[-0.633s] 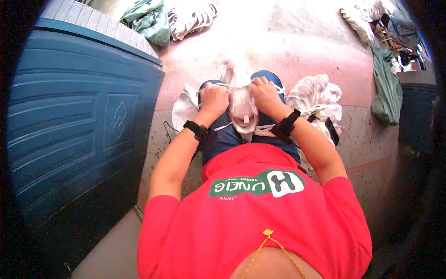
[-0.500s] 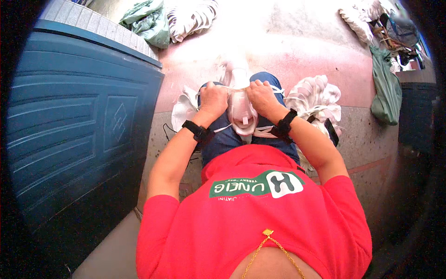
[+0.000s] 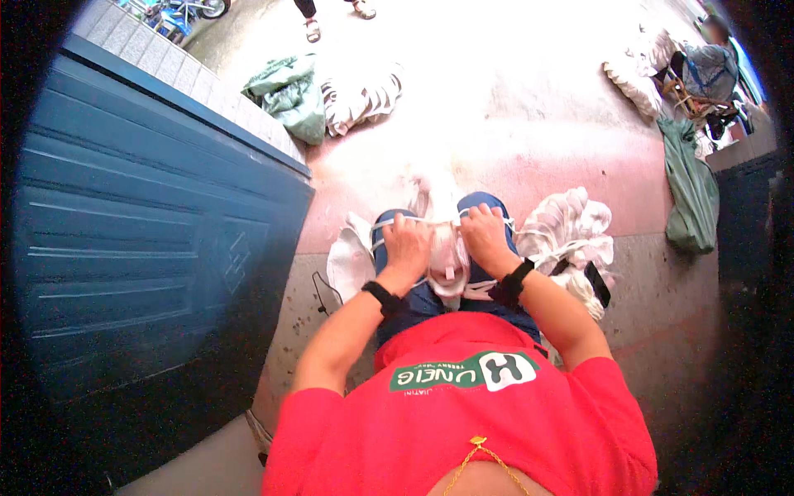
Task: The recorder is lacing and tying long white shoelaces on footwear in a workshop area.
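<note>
A pale pink-white shoe point(image 3: 448, 271) sits between my knees, its heel toward me. White shoelaces point(image 3: 443, 221) run across its top. On the left of the shoe, my left hand point(image 3: 405, 246) is closed with its fingers pinching a lace. My right hand point(image 3: 486, 237) is closed in the same way on the right side, close to the left one. Lace loops also lie over both knees of my blue trousers. The fingertips are small in view, so the exact grip is hard to see.
White shoes point(image 3: 566, 227) are piled by my right knee, and another pale shoe point(image 3: 351, 260) lies by my left. A blue panelled door point(image 3: 149, 256) stands at left. Green sacks point(image 3: 691, 194) rest at right and far left. A person's feet point(image 3: 313, 31) show at the top.
The view has tilted up, so the scene sits lower and another person's feet show at the top. Both hands remain at the laces, with little visible change in their grip.
</note>
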The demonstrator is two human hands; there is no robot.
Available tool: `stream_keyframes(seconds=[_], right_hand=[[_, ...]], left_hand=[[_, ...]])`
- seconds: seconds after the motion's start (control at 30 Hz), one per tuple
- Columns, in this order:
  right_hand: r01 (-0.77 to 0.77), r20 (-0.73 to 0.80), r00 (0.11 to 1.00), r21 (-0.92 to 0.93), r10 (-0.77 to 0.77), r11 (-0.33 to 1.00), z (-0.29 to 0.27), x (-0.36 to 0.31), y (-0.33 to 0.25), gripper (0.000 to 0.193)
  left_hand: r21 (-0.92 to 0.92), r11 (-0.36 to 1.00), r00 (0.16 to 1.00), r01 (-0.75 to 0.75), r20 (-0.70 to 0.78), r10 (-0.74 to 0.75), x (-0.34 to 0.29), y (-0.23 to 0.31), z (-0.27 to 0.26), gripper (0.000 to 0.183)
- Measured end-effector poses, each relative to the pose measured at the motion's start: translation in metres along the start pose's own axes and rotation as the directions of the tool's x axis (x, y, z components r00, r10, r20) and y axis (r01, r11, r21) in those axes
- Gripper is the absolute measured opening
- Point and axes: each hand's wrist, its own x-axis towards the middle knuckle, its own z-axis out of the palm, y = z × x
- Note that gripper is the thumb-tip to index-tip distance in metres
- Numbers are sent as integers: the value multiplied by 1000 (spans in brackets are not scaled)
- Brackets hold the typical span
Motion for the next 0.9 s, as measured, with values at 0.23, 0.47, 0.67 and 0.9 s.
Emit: stream_keyframes(seconds=[0.23, 0.47, 0.67, 0.9], right_hand=[[-85, 242, 966, -45, 93, 995, -9, -2, -20, 17], [-169, 344, 928, 49, 142, 984, 20, -8, -15, 17], [-135, 174, 981, 305, 84, 943, 34, -23, -3, 21], [-116, -25, 989, 487, 147, 866, 23, -15, 2, 16]], left_hand=[[-74, 990, 980, 119, 171, -105, -2, 3, -2, 19], [-270, 956, 950, 111, 310, -23, -3, -9, 3, 20], [-323, 941, 974, 97, 226, -23, -6, -15, 21, 18], [-382, 923, 988, -43, 123, 97, 4, -18, 7, 16]])
